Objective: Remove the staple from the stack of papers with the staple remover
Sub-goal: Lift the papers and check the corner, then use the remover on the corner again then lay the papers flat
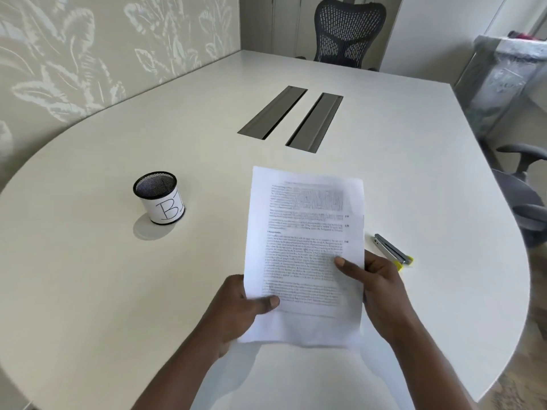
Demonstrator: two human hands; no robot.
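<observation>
While both my left hand (248, 303) and right hand (376, 279) pinch the stack of papers (305, 250): staple unseen; risk, pages tearing; staple remover (392, 252) lies untouched beside.

Both hands hold a white stapled stack of printed papers (306, 250) above the pale rounded counter (414, 179). The left hand (236, 306) grips the lower left edge, thumb on the page; the right hand (376, 279) grips the right edge likewise. A slim silver staple remover with a yellow end (392, 252) lies on the counter just right of the papers. A black mesh pen cup with a white label marked "B" (159, 196) stands well apart to the left.
</observation>
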